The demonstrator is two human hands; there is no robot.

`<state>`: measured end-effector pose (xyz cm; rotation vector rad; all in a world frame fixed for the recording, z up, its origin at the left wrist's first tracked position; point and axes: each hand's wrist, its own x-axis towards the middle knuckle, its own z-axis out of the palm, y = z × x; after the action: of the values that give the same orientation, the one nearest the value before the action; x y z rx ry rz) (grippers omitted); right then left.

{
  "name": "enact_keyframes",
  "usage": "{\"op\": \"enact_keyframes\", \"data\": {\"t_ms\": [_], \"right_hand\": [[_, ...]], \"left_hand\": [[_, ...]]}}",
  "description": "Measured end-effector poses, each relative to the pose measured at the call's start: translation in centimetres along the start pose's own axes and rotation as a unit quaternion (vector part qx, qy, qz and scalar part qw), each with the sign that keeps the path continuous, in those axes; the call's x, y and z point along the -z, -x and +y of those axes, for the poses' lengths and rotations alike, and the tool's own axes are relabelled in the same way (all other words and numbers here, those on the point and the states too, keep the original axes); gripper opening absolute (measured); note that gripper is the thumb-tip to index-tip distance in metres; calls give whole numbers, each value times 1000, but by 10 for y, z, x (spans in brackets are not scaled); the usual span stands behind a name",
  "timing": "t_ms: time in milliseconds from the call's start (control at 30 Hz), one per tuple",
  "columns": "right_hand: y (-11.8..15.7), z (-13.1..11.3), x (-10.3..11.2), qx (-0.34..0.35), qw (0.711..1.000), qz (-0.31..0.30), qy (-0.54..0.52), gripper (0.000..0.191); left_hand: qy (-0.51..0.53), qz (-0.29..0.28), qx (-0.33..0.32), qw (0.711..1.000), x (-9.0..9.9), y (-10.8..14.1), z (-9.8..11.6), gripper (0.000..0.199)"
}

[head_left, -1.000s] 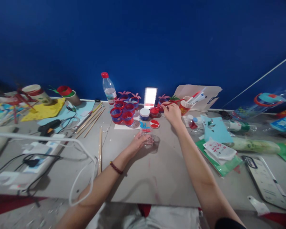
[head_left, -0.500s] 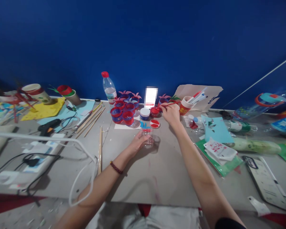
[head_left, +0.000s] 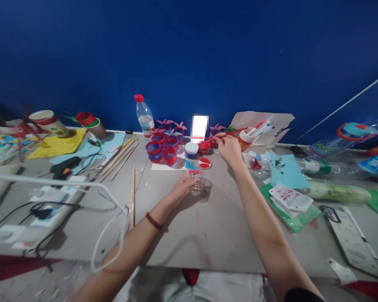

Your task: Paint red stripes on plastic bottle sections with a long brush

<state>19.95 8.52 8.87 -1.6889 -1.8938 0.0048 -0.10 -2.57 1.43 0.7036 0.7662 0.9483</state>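
My left hand is wrapped round a clear plastic bottle piece with red along its upper rim. My right hand pinches a red paintbrush, its tip end down at a small jar of red paint. Just left of that jar stands a white-lidded jar. In front lies a lid smeared with red, beside a blue paper cutout. Several red-and-blue painted cups cluster to the left.
A water bottle stands behind the painted cups. Paper cups with pens are at right, near a phone and green paper packs. At left lie wooden sticks, a glue gun and a power strip with cables.
My right hand has shifted slightly right with the paintbrush, which tilts more along its length. My left hand and the bottle piece stay nearly in place.
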Motion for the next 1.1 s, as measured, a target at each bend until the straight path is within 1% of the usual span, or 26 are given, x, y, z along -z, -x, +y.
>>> {"op": "enact_keyframes", "data": {"t_ms": [167, 300, 433, 600, 667, 767, 900, 1100], "right_hand": [[1, 3, -11, 9, 1000, 1, 13, 35], [1, 3, -13, 5, 1000, -9, 19, 34], [1, 4, -15, 3, 1000, -5, 15, 35], [2, 3, -18, -4, 1000, -15, 5, 35], [2, 2, -17, -3, 1000, -20, -1, 34], [3, -2, -13, -6, 1000, -27, -9, 32], [4, -8, -4, -8, 999, -29, 10, 29], [3, -9, 2, 3, 1000, -11, 11, 30]], "left_hand": [[7, -5, -5, 1000, 2, -2, -3, 37], [12, -15, -11, 1000, 3, -1, -3, 41], [13, -24, -18, 999, 3, 0, -3, 42], [6, -20, -19, 1000, 3, 0, -3, 44], [8, -16, -16, 1000, 3, 0, -3, 44], [13, -20, -17, 1000, 4, -1, -4, 39], [11, -18, -17, 1000, 6, -3, -6, 35], [11, -20, -6, 1000, 5, -1, -3, 33]]}}
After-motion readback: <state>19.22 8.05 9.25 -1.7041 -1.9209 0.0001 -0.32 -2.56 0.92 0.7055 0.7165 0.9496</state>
